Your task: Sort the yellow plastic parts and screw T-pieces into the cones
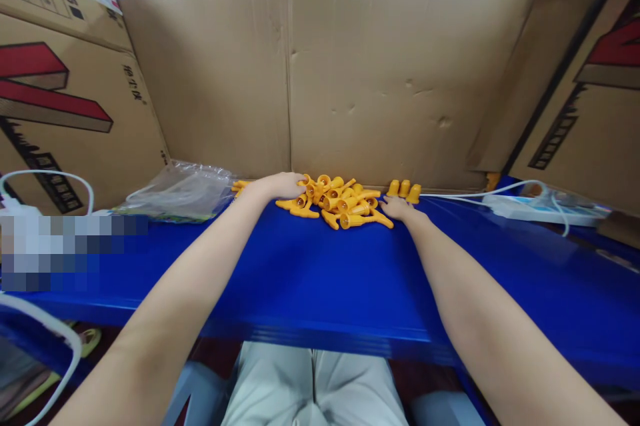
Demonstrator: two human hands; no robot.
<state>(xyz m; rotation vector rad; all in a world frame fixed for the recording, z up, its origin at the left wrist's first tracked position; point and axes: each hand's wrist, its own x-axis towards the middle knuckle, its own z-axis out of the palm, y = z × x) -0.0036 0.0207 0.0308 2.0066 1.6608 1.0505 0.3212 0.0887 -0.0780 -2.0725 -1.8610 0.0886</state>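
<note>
Both arms stretch far across the blue table [320,293]. The left hand [280,185] lies palm down, fingers loosely together, on the left edge of a heap of yellow plastic parts [340,203]; the right hand [397,208] rests flat with fingers slightly spread at the heap's right edge, gripping nothing I can see. The pieces look light, stiff and smooth, likely to slide, easiest pinched by the narrow stem. I count roughly twenty in the heap, too tangled to be sure. Right of the heap stand three yellow caps [405,191] in a row, then one white power strip [545,209]; left of the heap lies one clear plastic bag [177,191]. Cardboard walls [385,79] rise behind it.
</note>
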